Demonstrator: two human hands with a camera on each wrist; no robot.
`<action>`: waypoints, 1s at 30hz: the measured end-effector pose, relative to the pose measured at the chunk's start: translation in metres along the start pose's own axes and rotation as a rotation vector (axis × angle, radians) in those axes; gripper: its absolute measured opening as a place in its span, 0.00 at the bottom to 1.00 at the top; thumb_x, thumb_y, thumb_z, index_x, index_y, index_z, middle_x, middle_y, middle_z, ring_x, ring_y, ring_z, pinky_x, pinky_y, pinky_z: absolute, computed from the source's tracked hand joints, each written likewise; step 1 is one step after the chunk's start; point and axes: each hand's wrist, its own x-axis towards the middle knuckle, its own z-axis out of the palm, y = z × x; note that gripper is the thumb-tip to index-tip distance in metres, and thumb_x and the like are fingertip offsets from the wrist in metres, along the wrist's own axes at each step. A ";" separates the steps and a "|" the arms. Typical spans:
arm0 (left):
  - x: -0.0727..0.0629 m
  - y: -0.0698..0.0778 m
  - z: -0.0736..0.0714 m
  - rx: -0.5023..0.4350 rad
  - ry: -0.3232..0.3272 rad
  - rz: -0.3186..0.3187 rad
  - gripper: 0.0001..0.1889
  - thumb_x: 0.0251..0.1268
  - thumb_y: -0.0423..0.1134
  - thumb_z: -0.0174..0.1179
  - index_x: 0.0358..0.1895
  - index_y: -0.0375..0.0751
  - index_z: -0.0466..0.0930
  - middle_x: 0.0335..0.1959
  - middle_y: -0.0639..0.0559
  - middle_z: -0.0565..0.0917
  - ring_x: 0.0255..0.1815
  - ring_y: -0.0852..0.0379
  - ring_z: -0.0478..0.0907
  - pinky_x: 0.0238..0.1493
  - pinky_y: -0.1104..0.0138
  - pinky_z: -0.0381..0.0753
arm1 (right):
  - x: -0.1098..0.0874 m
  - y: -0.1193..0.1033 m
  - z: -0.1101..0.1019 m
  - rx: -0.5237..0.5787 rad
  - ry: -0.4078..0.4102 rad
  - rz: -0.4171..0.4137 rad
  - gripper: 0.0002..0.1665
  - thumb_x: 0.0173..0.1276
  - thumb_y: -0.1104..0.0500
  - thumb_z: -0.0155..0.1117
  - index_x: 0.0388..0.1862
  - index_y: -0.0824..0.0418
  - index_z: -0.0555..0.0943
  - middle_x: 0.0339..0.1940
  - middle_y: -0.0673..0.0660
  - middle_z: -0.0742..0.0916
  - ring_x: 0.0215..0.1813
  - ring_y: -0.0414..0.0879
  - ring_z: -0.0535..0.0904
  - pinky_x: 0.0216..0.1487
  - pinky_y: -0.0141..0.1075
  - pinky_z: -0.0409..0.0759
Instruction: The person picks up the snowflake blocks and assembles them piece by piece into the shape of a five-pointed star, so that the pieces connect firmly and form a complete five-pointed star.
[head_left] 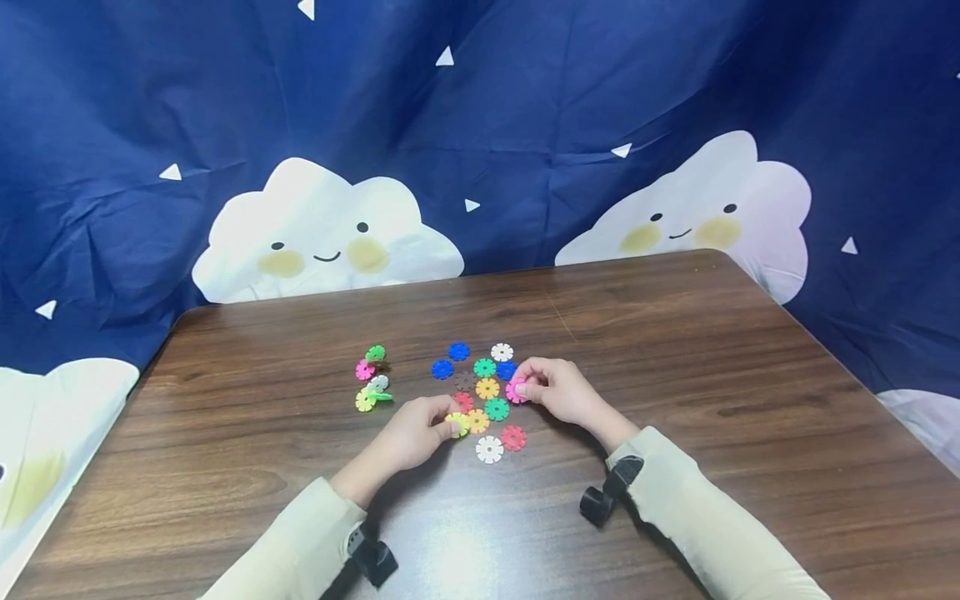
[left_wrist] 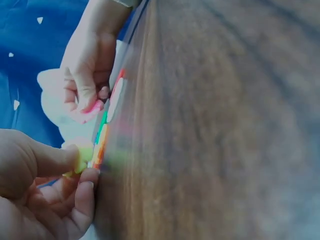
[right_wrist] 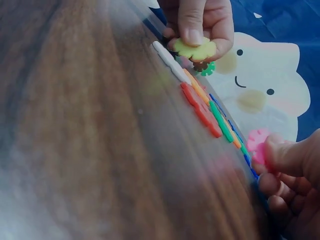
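Note:
Between thumb and fingers my left hand (head_left: 417,432) pinches a yellow notched plastic disc (head_left: 458,424), at the near left of a group of flat discs. My right hand (head_left: 558,390) pinches a pink notched disc (head_left: 515,390) at the group's right side. In the left wrist view the yellow disc (left_wrist: 83,159) stands on edge in the grip, and the right wrist view shows the pink disc (right_wrist: 258,146) tilted up too. Around them lie an orange disc (head_left: 477,421), a green disc (head_left: 497,408), a red disc (head_left: 513,437) and a white disc (head_left: 490,450).
To the left, several discs joined together stand on the wooden table (head_left: 247,467), among them a pink one (head_left: 364,369) and a light green one (head_left: 376,353). Blue discs (head_left: 458,351) lie at the back of the group. A blue cloud-print curtain (head_left: 495,108) hangs behind.

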 end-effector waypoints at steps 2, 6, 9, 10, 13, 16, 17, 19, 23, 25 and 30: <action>-0.001 0.000 0.000 -0.026 -0.022 0.015 0.05 0.61 0.32 0.57 0.28 0.43 0.75 0.21 0.55 0.75 0.26 0.60 0.70 0.30 0.68 0.70 | -0.002 0.000 0.000 -0.003 0.013 -0.001 0.02 0.60 0.64 0.64 0.31 0.62 0.79 0.18 0.48 0.78 0.23 0.39 0.72 0.27 0.31 0.72; -0.002 0.003 0.000 -0.155 -0.038 -0.002 0.05 0.62 0.30 0.56 0.29 0.39 0.76 0.20 0.52 0.78 0.23 0.60 0.74 0.26 0.69 0.76 | -0.006 -0.003 0.000 -0.024 0.046 -0.022 0.03 0.61 0.65 0.63 0.30 0.60 0.78 0.17 0.47 0.76 0.22 0.39 0.70 0.25 0.30 0.70; -0.003 0.006 -0.001 -0.237 0.014 -0.057 0.02 0.62 0.31 0.57 0.31 0.38 0.77 0.19 0.51 0.79 0.23 0.58 0.76 0.25 0.69 0.79 | -0.008 -0.007 0.001 -0.045 0.076 -0.059 0.04 0.61 0.64 0.63 0.29 0.58 0.76 0.17 0.46 0.75 0.21 0.38 0.68 0.24 0.29 0.68; -0.003 0.007 -0.002 -0.266 0.043 -0.074 0.02 0.61 0.31 0.57 0.32 0.37 0.78 0.19 0.51 0.79 0.23 0.57 0.77 0.25 0.69 0.79 | -0.009 -0.009 0.002 -0.045 0.087 -0.076 0.04 0.61 0.64 0.63 0.30 0.58 0.76 0.18 0.47 0.74 0.22 0.38 0.67 0.24 0.29 0.68; -0.002 0.010 -0.002 -0.307 0.133 -0.092 0.02 0.61 0.31 0.57 0.34 0.35 0.79 0.19 0.50 0.80 0.23 0.56 0.78 0.26 0.67 0.81 | -0.012 -0.014 0.003 -0.040 0.123 -0.127 0.05 0.62 0.64 0.62 0.30 0.58 0.75 0.18 0.47 0.74 0.22 0.37 0.66 0.24 0.28 0.67; -0.001 0.013 -0.002 -0.377 0.190 -0.093 0.03 0.63 0.30 0.56 0.34 0.33 0.78 0.21 0.48 0.80 0.23 0.56 0.79 0.28 0.64 0.82 | -0.015 -0.018 0.004 -0.018 0.153 -0.163 0.05 0.62 0.65 0.62 0.30 0.58 0.74 0.19 0.47 0.74 0.21 0.36 0.65 0.22 0.29 0.66; -0.001 0.014 -0.002 -0.401 0.199 -0.096 0.04 0.63 0.29 0.55 0.34 0.32 0.78 0.21 0.48 0.80 0.23 0.57 0.78 0.28 0.65 0.82 | -0.015 -0.018 0.004 -0.013 0.164 -0.173 0.05 0.62 0.65 0.62 0.30 0.58 0.74 0.18 0.46 0.74 0.21 0.36 0.65 0.22 0.29 0.66; -0.001 0.017 -0.001 -0.449 0.212 -0.107 0.05 0.64 0.29 0.53 0.33 0.31 0.78 0.20 0.47 0.80 0.22 0.60 0.76 0.27 0.66 0.82 | -0.017 -0.020 0.005 0.001 0.185 -0.181 0.06 0.62 0.64 0.62 0.30 0.58 0.74 0.18 0.47 0.74 0.21 0.37 0.65 0.21 0.29 0.66; -0.001 0.023 0.001 -0.557 0.223 -0.153 0.06 0.64 0.28 0.53 0.32 0.29 0.77 0.18 0.48 0.79 0.20 0.63 0.75 0.24 0.72 0.79 | -0.021 -0.025 0.008 0.042 0.223 -0.195 0.06 0.62 0.65 0.63 0.30 0.59 0.74 0.19 0.52 0.79 0.22 0.36 0.67 0.22 0.28 0.67; -0.001 0.025 0.001 -0.622 0.221 -0.182 0.06 0.64 0.28 0.53 0.32 0.28 0.77 0.18 0.48 0.78 0.19 0.63 0.75 0.23 0.73 0.78 | -0.023 -0.028 0.010 0.065 0.235 -0.216 0.06 0.61 0.66 0.63 0.29 0.61 0.74 0.21 0.55 0.82 0.22 0.36 0.66 0.21 0.28 0.67; 0.000 0.030 0.002 -0.787 0.214 -0.241 0.05 0.63 0.26 0.53 0.33 0.26 0.75 0.18 0.49 0.78 0.17 0.63 0.75 0.20 0.76 0.75 | -0.028 -0.036 0.012 0.105 0.244 -0.296 0.07 0.59 0.67 0.64 0.27 0.62 0.74 0.28 0.58 0.87 0.23 0.34 0.68 0.20 0.28 0.68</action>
